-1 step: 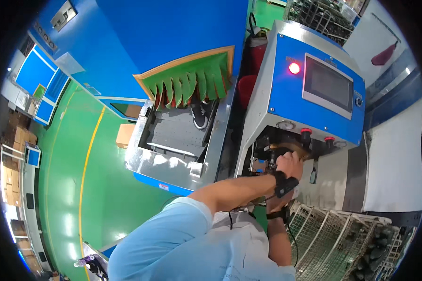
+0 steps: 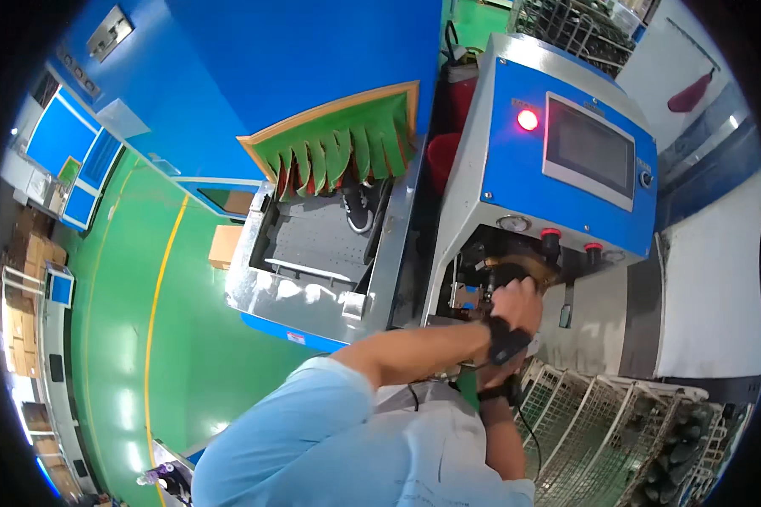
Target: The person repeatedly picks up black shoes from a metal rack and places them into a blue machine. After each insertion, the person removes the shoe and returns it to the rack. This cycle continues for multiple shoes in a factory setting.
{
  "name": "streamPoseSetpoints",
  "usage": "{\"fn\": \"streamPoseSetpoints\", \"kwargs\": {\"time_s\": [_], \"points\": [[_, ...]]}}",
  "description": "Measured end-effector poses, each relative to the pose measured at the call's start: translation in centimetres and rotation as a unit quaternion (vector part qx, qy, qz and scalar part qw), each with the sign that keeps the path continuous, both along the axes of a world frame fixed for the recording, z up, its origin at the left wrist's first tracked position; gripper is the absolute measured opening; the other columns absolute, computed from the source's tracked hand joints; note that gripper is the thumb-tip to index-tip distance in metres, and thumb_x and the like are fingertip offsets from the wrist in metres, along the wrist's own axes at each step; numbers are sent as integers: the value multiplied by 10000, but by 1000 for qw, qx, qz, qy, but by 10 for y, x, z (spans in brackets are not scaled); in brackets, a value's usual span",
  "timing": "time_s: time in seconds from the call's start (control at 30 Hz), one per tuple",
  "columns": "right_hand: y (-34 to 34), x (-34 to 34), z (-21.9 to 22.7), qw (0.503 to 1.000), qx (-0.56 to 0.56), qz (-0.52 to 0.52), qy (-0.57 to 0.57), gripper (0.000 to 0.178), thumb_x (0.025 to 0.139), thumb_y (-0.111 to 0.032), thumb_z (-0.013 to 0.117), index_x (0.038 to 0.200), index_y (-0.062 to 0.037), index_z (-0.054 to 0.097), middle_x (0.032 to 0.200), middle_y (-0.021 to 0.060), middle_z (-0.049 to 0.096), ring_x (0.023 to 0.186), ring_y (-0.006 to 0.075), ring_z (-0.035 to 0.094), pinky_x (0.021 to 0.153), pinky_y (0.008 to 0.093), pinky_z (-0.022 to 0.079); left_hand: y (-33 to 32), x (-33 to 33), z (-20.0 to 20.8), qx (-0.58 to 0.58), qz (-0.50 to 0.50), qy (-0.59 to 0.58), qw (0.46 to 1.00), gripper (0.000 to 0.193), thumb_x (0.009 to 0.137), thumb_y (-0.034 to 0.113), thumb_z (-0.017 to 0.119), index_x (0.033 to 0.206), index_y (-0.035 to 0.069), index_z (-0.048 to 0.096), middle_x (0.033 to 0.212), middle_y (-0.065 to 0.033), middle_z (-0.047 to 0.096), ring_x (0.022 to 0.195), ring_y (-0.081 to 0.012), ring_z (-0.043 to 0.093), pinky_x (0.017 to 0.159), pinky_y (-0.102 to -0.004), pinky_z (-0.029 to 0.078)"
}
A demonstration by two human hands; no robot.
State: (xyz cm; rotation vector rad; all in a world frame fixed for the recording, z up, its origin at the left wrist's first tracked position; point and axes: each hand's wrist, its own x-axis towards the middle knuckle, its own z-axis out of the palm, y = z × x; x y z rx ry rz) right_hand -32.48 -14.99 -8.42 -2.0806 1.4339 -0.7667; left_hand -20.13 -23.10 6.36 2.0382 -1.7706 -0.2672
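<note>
My left hand reaches into the recess under the blue-fronted machine. Its back faces up, and its fingers curl against a dark rounded thing in front of a brownish curved part. What exactly the fingers grip is hidden. My right hand lies just below, under the left wrist; its fingers are covered, so their hold cannot be seen. Both wrists wear black bands. Beside the left hand are small metal fittings of the machine.
A dark screen, a lit red lamp and red-topped knobs sit on the machine. To the left, a black shoe lies on a conveyor bed below green hanging strips. Wire racks with dark items stand at lower right.
My left hand has shifted slightly down and left, showing a little more of the dark rounded thing. The shoe and conveyor look the same.
</note>
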Motion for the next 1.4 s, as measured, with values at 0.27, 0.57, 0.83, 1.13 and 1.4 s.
{"fn": "streamPoseSetpoints", "kwargs": {"time_s": [0.27,0.57,0.83,1.13,1.4], "points": [[94,-10,140,988,-45,49,137,956,762,-331,893,1529,37,457,1351,293,654,1157,472,688,981,525,578,130,101,-5,457,-38,591,664,712,1032,636,531,1238,-32,669,1030,-178,773,694,-255,767,559,-337,611],[-3,30,106,771,426,-44,-472,600,997,-224,739,1527,-55,516,1216,82,712,1024,206,709,869,367,589,184,101,-22,378,29,586,716,376,934,382,727,1088,41,761,865,-21,685,718,-128,601,596,-314,469],[18,-74,157,951,212,-83,-209,944,791,-230,931,1589,-20,472,1513,229,604,1393,253,587,1163,356,440,182,140,-4,253,-3,511,822,405,883,85,674,1274,-21,697,1156,-70,738,1025,-166,669,945,-318,531],[56,-439,135,738,188,-647,16,774,1004,-339,690,1597,36,363,1326,310,634,1068,403,689,879,446,573,139,8,3,317,-29,404,858,361,829,136,840,1088,-31,653,1005,-68,707,904,-156,649,831,-325,544],[24,-652,-51,764,200,-610,-60,547,1063,-411,644,1392,20,576,1118,158,644,925,260,583,741,396,499,129,-33,1,232,12,262,937,466,738,152,846,1094,-32,608,952,-77,629,829,-206,583,740,-359,500]]}}
